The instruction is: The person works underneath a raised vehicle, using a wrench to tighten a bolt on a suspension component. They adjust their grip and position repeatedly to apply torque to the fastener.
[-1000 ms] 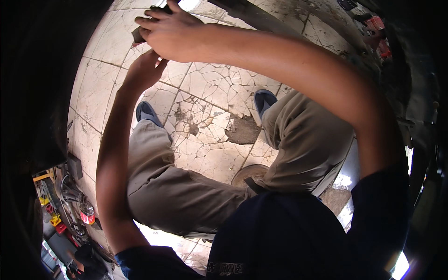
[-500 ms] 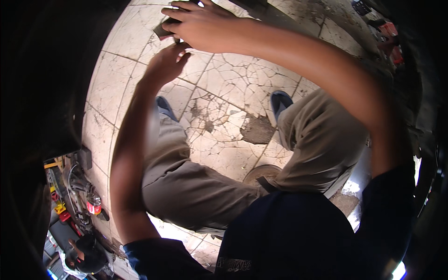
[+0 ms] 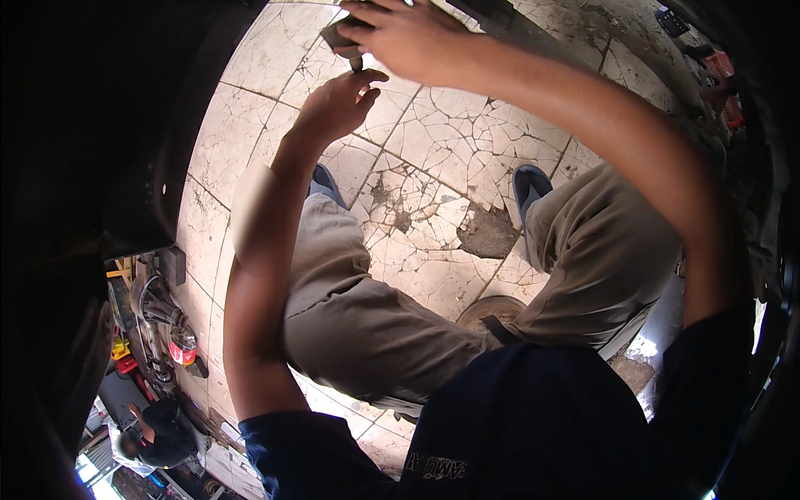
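A dark, blocky part (image 3: 339, 38) with a short round stem (image 3: 357, 63) is at the upper edge of the view, above the tiled floor. My right hand (image 3: 408, 40) lies across its right side, fingers spread and bent onto it, the topmost ones cut by the frame edge. Just below, my left hand (image 3: 336, 106) has curled fingers at the lower end of the stem, its thumb and forefinger pointing right with a gap between them. The left fingertips behind the stem are hidden. What the part belongs to cannot be made out.
Cracked tiles (image 3: 467, 142) with a broken hole (image 3: 487, 232) lie between my feet. A big dark surface (image 3: 100, 125) fills the left. Tools and a bottle (image 3: 183, 348) stand at lower left, near another person (image 3: 162, 433). A red stand-like object (image 3: 725, 87) is at upper right.
The view has shifted, so the whole scene sits further right. Between my hands the stem now shows plainly, and the dark part is turned differently. Both hands stay at it.
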Available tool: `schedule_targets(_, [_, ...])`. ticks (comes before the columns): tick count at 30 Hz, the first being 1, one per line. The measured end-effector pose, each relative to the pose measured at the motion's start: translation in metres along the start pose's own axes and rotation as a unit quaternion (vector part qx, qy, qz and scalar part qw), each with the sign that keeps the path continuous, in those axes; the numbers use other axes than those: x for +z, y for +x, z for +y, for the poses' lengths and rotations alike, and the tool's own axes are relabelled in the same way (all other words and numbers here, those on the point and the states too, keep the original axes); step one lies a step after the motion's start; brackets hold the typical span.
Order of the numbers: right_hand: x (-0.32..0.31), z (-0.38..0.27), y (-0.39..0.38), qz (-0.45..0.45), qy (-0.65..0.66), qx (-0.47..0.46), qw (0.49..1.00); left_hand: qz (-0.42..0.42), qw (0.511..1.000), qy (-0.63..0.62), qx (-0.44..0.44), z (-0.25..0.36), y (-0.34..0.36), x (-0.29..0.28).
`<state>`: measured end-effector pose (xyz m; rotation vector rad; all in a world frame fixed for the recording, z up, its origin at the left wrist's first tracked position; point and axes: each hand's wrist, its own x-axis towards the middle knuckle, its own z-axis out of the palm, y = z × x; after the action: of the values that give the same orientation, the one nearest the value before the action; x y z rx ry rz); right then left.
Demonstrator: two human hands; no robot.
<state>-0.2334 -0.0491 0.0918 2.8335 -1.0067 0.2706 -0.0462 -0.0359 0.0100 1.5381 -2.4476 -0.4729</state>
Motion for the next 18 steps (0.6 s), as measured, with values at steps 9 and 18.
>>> schedule_targets(9, [0.036,-0.003,0.016,0.148,-0.14,-0.005,0.979,0.002,1.0,0.003,0.008,-0.001,-0.001,0.001])
schedule_targets(18, [0.024,-0.009,0.011,0.026,-0.067,-0.033,0.997,0.017,1.0,0.021,0.009,-0.01,-0.003,0.004])
